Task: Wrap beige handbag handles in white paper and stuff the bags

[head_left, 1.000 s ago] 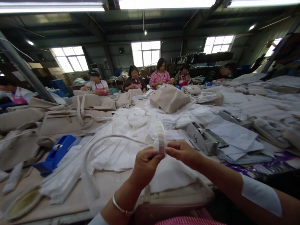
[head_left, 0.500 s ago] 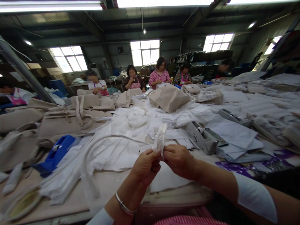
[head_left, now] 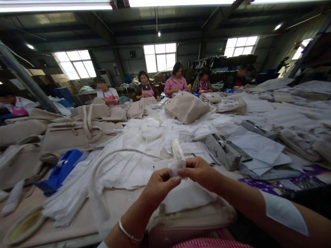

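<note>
Both my hands meet above the near edge of the table, pinching a strip of white wrapping (head_left: 178, 151) that stands up in a loop between them. My left hand (head_left: 158, 188) grips its lower end between thumb and fingers. From the right, my right hand (head_left: 200, 171) presses thumb and fingertips on the same wrapping. What lies inside the wrapping I cannot make out. A long beige strap (head_left: 103, 161) curves away to the left from behind the wrapping. Beneath my hands lies a beige bag (head_left: 219, 215) with a white sheet (head_left: 187, 199) on it.
A blue tape dispenser (head_left: 60, 170) and a roll of tape (head_left: 24, 225) lie left, near stacked white sheets (head_left: 66, 203). A grey tape dispenser (head_left: 222, 151) stands right. Beige bags (head_left: 66, 137) cover the left side. Several co-workers sit across the table.
Both hands have shifted slightly, and my left hand has moved lower. The wrapping between them has tilted and bunched near its base. A co-worker across has lowered a hand from the face.
</note>
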Action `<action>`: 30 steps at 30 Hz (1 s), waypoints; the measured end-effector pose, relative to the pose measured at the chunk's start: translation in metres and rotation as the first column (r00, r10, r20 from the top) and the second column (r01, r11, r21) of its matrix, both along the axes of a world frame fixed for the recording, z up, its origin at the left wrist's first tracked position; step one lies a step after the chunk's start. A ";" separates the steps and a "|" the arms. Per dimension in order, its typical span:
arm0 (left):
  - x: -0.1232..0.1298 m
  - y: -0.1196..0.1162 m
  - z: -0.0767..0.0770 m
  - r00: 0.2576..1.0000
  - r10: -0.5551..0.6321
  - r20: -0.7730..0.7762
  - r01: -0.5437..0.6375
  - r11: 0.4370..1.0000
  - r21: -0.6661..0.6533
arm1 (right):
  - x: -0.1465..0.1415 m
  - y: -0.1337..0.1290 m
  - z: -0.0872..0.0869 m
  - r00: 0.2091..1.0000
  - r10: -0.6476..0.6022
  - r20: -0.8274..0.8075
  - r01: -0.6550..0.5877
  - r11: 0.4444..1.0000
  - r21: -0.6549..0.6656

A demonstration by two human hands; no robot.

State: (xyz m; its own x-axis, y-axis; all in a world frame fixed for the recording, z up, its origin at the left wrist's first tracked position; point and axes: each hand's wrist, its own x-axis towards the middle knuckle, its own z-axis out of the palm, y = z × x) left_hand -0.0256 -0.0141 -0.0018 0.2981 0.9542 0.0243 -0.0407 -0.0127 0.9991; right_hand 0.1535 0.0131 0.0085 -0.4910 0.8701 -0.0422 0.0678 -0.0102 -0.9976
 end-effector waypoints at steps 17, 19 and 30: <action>0.006 0.004 -0.006 0.978 0.056 -0.202 0.052 0.867 0.496 | 0.014 0.017 -0.002 0.952 0.011 -0.307 -0.152 0.886 -0.439; 0.005 0.006 -0.007 0.976 0.032 -0.217 0.070 0.891 0.448 | 0.010 0.015 -0.004 0.964 -0.046 -0.262 -0.081 0.887 -0.454; 0.025 0.034 -0.009 0.955 0.146 0.259 -0.040 0.927 -0.373 | 0.011 0.009 -0.011 0.862 -0.230 0.452 -0.138 0.751 0.646</action>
